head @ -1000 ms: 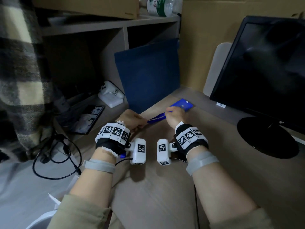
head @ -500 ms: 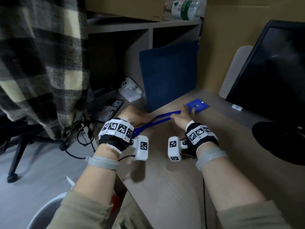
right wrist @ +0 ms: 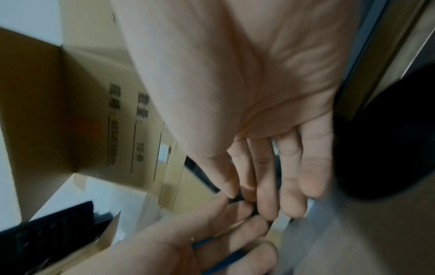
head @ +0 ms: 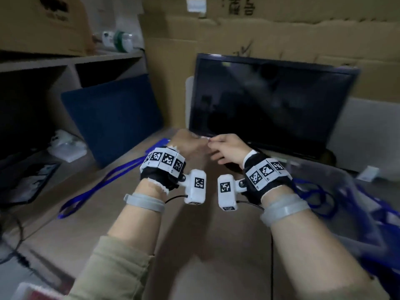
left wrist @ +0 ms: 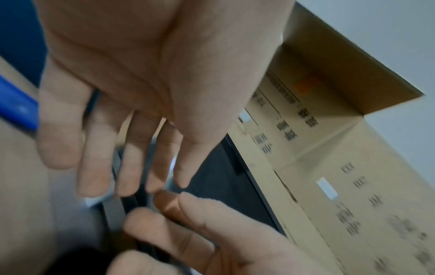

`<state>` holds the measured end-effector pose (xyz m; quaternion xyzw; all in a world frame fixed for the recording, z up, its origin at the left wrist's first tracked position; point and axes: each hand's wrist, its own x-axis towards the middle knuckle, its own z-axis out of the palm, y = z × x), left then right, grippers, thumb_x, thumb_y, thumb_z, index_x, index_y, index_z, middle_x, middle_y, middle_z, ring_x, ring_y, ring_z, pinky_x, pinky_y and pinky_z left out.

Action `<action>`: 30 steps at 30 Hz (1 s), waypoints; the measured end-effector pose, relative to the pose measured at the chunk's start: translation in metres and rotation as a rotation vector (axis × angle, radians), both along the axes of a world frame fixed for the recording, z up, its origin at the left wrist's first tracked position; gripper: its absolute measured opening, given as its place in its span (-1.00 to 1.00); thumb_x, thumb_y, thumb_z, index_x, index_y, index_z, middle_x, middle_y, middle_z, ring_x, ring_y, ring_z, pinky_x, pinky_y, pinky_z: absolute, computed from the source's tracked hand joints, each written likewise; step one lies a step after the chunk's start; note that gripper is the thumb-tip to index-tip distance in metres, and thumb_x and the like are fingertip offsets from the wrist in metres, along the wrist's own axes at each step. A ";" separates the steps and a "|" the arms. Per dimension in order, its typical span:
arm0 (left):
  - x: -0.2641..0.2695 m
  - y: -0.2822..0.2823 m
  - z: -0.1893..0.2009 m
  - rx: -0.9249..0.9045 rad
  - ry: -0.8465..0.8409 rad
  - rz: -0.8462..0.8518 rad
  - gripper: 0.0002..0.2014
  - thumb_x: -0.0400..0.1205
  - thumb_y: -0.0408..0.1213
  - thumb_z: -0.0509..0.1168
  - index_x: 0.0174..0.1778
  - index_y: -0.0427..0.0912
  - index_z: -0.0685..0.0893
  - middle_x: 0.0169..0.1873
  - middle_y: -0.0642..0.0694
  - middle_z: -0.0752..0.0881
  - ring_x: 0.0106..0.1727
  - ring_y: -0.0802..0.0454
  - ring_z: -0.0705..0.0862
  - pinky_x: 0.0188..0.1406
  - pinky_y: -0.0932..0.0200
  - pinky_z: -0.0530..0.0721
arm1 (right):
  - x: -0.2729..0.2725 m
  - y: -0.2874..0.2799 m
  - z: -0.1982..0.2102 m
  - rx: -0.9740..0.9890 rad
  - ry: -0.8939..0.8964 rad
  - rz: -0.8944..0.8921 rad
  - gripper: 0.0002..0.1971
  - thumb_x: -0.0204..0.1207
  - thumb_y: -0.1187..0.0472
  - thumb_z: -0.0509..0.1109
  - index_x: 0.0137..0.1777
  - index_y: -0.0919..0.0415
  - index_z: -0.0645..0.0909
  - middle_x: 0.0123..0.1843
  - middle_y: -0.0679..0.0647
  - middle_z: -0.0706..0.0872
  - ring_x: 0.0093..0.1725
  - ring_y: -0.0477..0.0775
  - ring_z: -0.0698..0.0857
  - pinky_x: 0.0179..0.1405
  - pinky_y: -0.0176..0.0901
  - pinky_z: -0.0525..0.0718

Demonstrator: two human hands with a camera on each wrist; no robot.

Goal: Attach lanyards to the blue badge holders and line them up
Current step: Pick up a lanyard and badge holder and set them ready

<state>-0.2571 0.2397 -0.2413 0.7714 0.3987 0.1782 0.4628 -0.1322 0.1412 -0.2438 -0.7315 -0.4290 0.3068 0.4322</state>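
A blue lanyard (head: 101, 182) lies stretched along the left part of the desk, free of both hands. Its far end runs to a blue badge holder (head: 162, 141), mostly hidden behind my left hand (head: 190, 139). An edge of the holder (left wrist: 16, 108) shows in the left wrist view. My right hand (head: 223, 146) is raised beside the left, in front of the monitor. Their fingertips touch. In both wrist views the fingers are straight and relaxed, and I see nothing held in either my left hand (left wrist: 132, 186) or my right hand (right wrist: 259, 201).
A dark monitor (head: 270, 105) stands right behind the hands, its round base (right wrist: 388, 139) to the right. A clear plastic bin (head: 337, 176) with several blue lanyards (head: 320, 195) sits at the right. A dark blue panel (head: 112, 118) leans at the back left. Cardboard boxes (head: 281, 31) rise behind.
Both hands have let go of the lanyard and badge holder and risen to the right, meeting in front of the monitor. My view has swung right, bringing the bin in.
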 end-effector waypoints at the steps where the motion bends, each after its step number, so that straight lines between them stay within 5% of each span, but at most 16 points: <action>1: 0.022 -0.013 0.000 0.018 -0.022 -0.040 -0.72 0.62 -0.03 0.41 -0.08 -0.19 0.84 -0.24 -0.10 0.81 -0.19 -0.06 0.76 -0.10 0.08 0.70 | 0.016 -0.022 0.002 -0.009 -0.004 -0.042 -0.79 0.73 0.17 0.29 0.29 0.16 0.62 0.04 0.11 0.78 -0.19 0.03 0.71 -0.29 -0.23 0.62; 4: 0.080 -0.057 0.000 0.000 -0.071 -0.147 -0.74 0.68 -0.11 0.37 0.04 -0.24 0.80 -0.24 -0.06 0.80 -0.25 0.02 0.76 -0.27 0.19 0.64 | 0.065 -0.084 -0.002 -0.033 -0.050 -0.219 -0.86 0.72 0.21 0.27 0.10 0.15 0.67 -0.18 0.02 0.78 -0.38 -0.04 0.62 -0.51 -0.30 0.52; 7: 0.132 -0.106 -0.001 -0.077 -0.085 -0.275 -0.78 0.71 -0.09 0.35 0.03 -0.18 0.74 -0.11 -0.08 0.80 -0.14 -0.01 0.77 -0.20 0.15 0.67 | 0.105 -0.152 -0.002 0.001 -0.069 -0.424 -0.85 0.64 0.34 0.32 -0.07 0.23 0.72 -0.30 0.10 0.73 -0.49 -0.01 0.52 -0.68 -0.35 0.41; 11: 0.195 -0.174 -0.005 -0.108 -0.136 -0.408 -0.77 0.71 -0.16 0.36 -0.24 -0.16 0.66 -0.29 -0.10 0.74 -0.41 0.03 0.64 -0.60 0.36 0.50 | 0.162 -0.238 -0.011 -0.042 -0.158 -0.700 -0.79 0.52 0.27 0.43 -0.36 0.13 0.73 -0.30 0.09 0.73 -0.30 0.13 0.66 -0.34 -0.17 0.58; 13: 0.213 -0.198 -0.007 -0.124 -0.150 -0.457 -0.78 0.71 -0.17 0.36 -0.23 -0.17 0.67 -0.25 -0.16 0.76 -0.40 0.00 0.65 -0.63 0.35 0.47 | 0.184 -0.267 -0.021 -0.099 -0.176 -0.773 -0.85 0.48 0.21 0.44 -0.20 0.25 0.81 -0.18 0.19 0.80 -0.09 0.31 0.76 -0.10 0.01 0.70; 15: 0.231 -0.223 -0.009 -0.143 -0.147 -0.533 -0.79 0.70 -0.17 0.37 -0.19 -0.21 0.72 -0.20 -0.29 0.74 -0.34 -0.07 0.65 -0.57 0.29 0.46 | 0.199 -0.298 -0.028 -0.171 -0.171 -0.817 -0.80 0.49 0.22 0.48 -0.03 0.35 0.82 -0.08 0.27 0.82 -0.05 0.27 0.78 0.01 0.05 0.70; 20: 0.249 -0.259 -0.019 -0.220 -0.106 -0.618 -0.77 0.67 -0.11 0.41 0.03 -0.23 0.70 -0.12 -0.19 0.71 -0.15 -0.06 0.64 -0.37 0.20 0.49 | 0.190 -0.336 -0.046 -0.450 -0.093 -0.728 -0.76 0.50 0.15 0.57 0.04 0.30 0.71 -0.34 0.13 0.68 -0.41 0.06 0.61 -0.69 -0.35 0.48; 22: 0.251 -0.260 -0.023 -0.174 -0.083 -0.610 -0.71 0.65 -0.02 0.41 0.09 -0.19 0.72 -0.07 -0.14 0.74 -0.12 -0.02 0.71 -0.32 0.21 0.60 | 0.187 -0.334 -0.050 -0.497 -0.084 -0.667 -0.70 0.48 0.14 0.60 0.17 0.16 0.67 -0.35 0.10 0.63 -0.41 0.01 0.56 -0.76 -0.42 0.41; 25: 0.253 -0.256 -0.025 -0.135 -0.079 -0.610 -0.67 0.65 -0.01 0.42 0.18 -0.18 0.74 -0.10 -0.09 0.76 -0.14 0.03 0.75 -0.35 0.25 0.66 | 0.191 -0.328 -0.053 -0.551 -0.131 -0.592 -0.31 0.34 0.10 0.70 0.47 0.12 0.57 0.16 0.18 0.74 0.01 0.13 0.73 -0.19 -0.16 0.72; 27: 0.252 -0.256 -0.023 -0.131 -0.084 -0.622 -0.72 0.65 -0.05 0.43 0.14 -0.17 0.75 -0.15 -0.04 0.75 -0.18 0.06 0.75 -0.27 0.22 0.69 | 0.192 -0.324 -0.054 -0.613 -0.175 -0.576 -0.21 0.33 0.14 0.71 0.57 0.09 0.50 0.49 0.18 0.60 0.35 0.22 0.66 0.24 0.05 0.71; 30: 0.252 -0.255 -0.022 -0.150 -0.079 -0.635 -0.73 0.65 -0.09 0.43 0.16 -0.16 0.74 -0.09 -0.04 0.75 -0.10 0.05 0.76 -0.09 0.13 0.75 | 0.191 -0.323 -0.055 -0.640 -0.203 -0.570 -0.25 0.34 0.19 0.70 0.56 0.04 0.53 0.52 0.18 0.56 0.41 0.25 0.62 0.35 0.10 0.66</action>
